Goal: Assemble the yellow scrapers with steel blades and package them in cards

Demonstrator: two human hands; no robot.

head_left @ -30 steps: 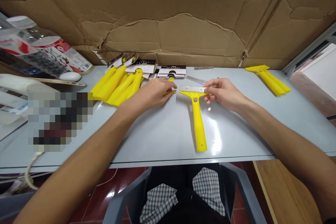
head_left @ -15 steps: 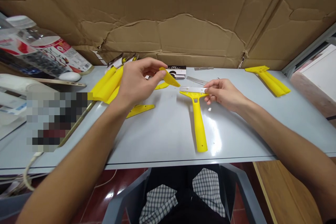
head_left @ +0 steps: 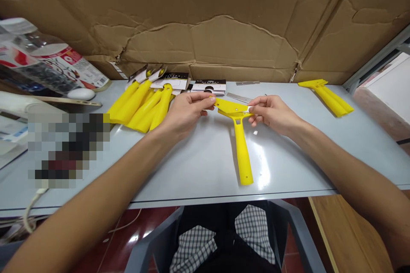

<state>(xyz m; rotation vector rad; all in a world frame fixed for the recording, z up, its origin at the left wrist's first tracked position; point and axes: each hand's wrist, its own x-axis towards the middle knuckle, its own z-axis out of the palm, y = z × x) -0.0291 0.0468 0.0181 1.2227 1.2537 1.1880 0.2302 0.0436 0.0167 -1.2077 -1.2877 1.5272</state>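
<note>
A yellow scraper handle [head_left: 243, 149] lies on the grey table, its wide head away from me. My left hand [head_left: 188, 113] pinches the left end of a yellow cover plate [head_left: 231, 106], which lies over the head at a slight tilt. At the right end of the head, my right hand [head_left: 272, 115] has thumb and fingers closed on a metal blade, mostly hidden under the plate. Behind them rests a loose blade [head_left: 238, 98], with another blade [head_left: 247, 82] farther back.
Several yellow scrapers [head_left: 141, 104] with cards lie at the left. More yellow handles [head_left: 331, 97] are at the right. Bottles [head_left: 64, 62], a white mouse [head_left: 81, 94] and a cable [head_left: 30, 209] occupy the left side. Cardboard [head_left: 237, 47] stands behind the table.
My left hand has moved right and lowered the yellow plate from beside the handle onto its head, over the blade. My right hand has stayed nearly in place.
</note>
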